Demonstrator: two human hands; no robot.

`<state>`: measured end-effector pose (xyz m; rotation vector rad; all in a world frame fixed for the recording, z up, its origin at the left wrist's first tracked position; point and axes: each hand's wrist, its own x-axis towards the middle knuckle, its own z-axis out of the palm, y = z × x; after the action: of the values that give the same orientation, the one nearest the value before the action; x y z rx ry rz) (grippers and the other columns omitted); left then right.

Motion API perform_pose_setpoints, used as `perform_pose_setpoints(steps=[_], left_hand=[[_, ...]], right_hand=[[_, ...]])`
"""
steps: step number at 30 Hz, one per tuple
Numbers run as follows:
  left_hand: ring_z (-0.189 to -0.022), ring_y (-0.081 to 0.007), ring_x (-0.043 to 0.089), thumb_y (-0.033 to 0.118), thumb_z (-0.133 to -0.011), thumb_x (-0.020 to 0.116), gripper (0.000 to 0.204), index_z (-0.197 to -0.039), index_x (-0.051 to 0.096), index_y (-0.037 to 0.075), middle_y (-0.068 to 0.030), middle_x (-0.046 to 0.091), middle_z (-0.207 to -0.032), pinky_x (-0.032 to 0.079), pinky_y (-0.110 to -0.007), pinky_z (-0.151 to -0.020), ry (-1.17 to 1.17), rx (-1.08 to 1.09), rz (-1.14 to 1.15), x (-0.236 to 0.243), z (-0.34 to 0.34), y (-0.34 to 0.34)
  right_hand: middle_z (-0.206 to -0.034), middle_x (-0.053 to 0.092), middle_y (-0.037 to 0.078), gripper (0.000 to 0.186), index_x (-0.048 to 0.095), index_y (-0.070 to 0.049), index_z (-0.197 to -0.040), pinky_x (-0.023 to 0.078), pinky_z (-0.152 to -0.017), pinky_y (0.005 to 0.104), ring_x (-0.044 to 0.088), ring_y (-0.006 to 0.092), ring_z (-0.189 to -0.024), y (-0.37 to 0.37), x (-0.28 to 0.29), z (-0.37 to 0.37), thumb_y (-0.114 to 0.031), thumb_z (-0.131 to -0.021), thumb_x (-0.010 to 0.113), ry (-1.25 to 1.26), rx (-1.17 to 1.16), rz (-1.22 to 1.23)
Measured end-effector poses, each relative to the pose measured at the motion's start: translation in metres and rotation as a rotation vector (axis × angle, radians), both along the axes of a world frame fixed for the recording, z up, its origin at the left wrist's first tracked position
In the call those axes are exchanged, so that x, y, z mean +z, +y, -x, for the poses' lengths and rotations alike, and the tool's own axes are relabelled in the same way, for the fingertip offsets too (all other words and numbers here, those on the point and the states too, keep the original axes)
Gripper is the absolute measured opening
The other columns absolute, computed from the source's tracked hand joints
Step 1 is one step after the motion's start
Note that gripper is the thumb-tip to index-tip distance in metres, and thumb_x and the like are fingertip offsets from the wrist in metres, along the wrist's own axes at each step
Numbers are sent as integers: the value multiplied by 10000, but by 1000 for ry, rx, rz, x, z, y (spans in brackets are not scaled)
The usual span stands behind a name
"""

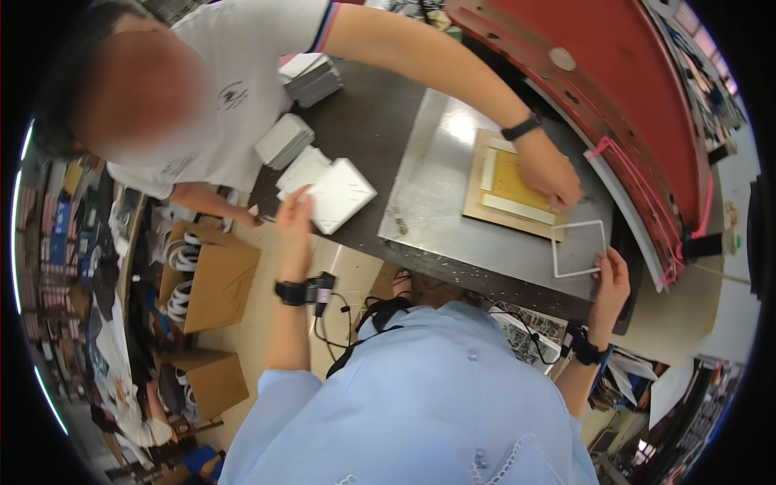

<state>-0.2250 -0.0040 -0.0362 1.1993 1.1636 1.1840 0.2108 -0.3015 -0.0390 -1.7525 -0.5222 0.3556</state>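
Observation:
My left hand (pixel 294 230) is closed on the near left edge of a white square panel (pixel 346 194), tilted over the dark table edge. Another white sheet (pixel 304 171) lies partly behind it. With its fingertips, my right hand (pixel 612 283) pinches a thin white square frame (pixel 580 274) by its right side, above the metal plate's right end. Just beyond the frame, a co-worker's hand (pixel 551 176) reaches onto a yellow plate (pixel 503 172) with pale strips along its edges, lying on a wooden board (pixel 476 182). That hand hides part of the yellow plate.
A shiny metal plate (pixel 432 170) covers much of the dark table (pixel 364 105). Stacks of pale panels (pixel 284 140) stand at the far left. A big red machine part (pixel 598 81) with pink cord (pixel 647 202) rises at the right. Cardboard boxes (pixel 214 287) sit below left.

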Motion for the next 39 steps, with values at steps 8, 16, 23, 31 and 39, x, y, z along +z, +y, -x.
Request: perform_pose_setpoints(steps=[8, 16, 23, 31, 39], left_hand=[[-1271, -262, 443, 149, -944, 575, 394, -1320, 504, 53, -150, 432, -1411, 372, -389, -1013, 678, 114, -419, 16, 21, 13], [-1249, -283, 485, 111, -920, 583, 200, -1091, 640, 25, -146, 523, -1332, 354, -365, -1054, 578, -268, -457, 33, -80, -39], [-1127, -285, 578, 69, -915, 571, 185, -1078, 636, 9, -147, 590, -1246, 453, -347, -950, 551, -492, -466, 39, -114, -66], [-1218, -320, 507, 101, -910, 586, 259, -1151, 613, 8, -151, 560, -1302, 390, -389, -1015, 697, -542, -526, 27, -119, -85], [-1323, -351, 398, 152, -943, 549, 323, -1234, 570, 13, -154, 488, -1394, 303, -451, -1082, 928, -501, -661, 13, -128, -96]], right_hand=[[-945, 689, 64, 209, 674, -8, -1076, 464, -706, 212, 592, 82, -776, 21, 12, -10, -83, -927, 548, -136, 28, 2], [-1011, 645, 94, 246, 648, -9, -1118, 470, -775, 287, 599, 174, -875, 33, 16, -22, -105, -906, 571, -281, 77, 131], [-1296, 529, 178, 349, 605, -22, -1153, 382, -992, 409, 488, 363, -1203, 26, 28, 16, -170, -839, 629, -780, 230, 319], [-1232, 561, 151, 213, 601, -12, -1027, 388, -969, 421, 504, 350, -1180, 3, 16, 43, -96, -833, 633, -684, 358, 261], [-1070, 596, 132, 105, 561, 2, -954, 417, -934, 376, 568, 291, -1059, -17, 32, 34, -44, -869, 599, -566, 339, 195]])
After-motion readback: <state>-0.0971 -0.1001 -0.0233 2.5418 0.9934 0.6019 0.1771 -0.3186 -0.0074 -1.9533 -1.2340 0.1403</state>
